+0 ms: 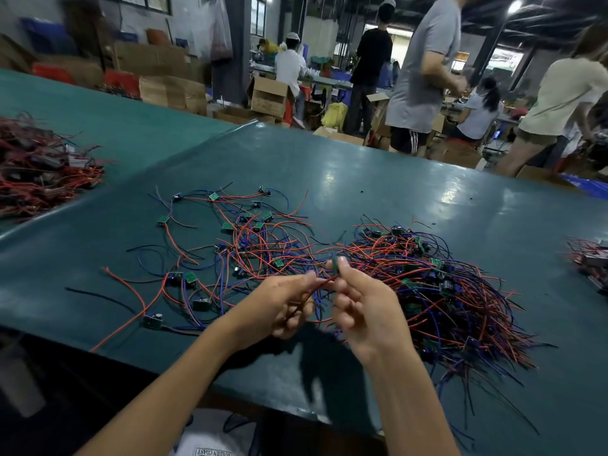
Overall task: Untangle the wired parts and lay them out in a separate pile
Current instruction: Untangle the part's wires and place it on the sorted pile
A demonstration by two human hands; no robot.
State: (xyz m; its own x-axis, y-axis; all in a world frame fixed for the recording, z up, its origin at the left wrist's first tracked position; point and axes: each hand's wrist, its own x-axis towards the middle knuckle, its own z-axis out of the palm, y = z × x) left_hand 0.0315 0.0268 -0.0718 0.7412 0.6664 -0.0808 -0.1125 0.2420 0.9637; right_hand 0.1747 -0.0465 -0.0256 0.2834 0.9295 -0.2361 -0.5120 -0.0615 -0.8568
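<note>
While held above the counter [427,192], one wired part [335,265] is pinched at its green board [335,263] by the right hand [365,311]; its red wire [316,288] runs into the pinch of the left hand [283,307]. Long axis: upper right to lower left, board end pointing away. The tangled heap [454,291] lies just right, nearer the right hand; the laid-out pile [230,238] lies ahead-left

Two hands are here, the left hand [283,304] and the right hand [358,311], and they hold one part [335,265]. Two tables, a near table [362,179] and a far table [125,123], carry four heaps: tangled heap [454,291], loose heap [230,238], left heap [39,166], right heap [589,261]. At least five people [424,67] are behind. Boxes [268,97] are too many to count.
</note>
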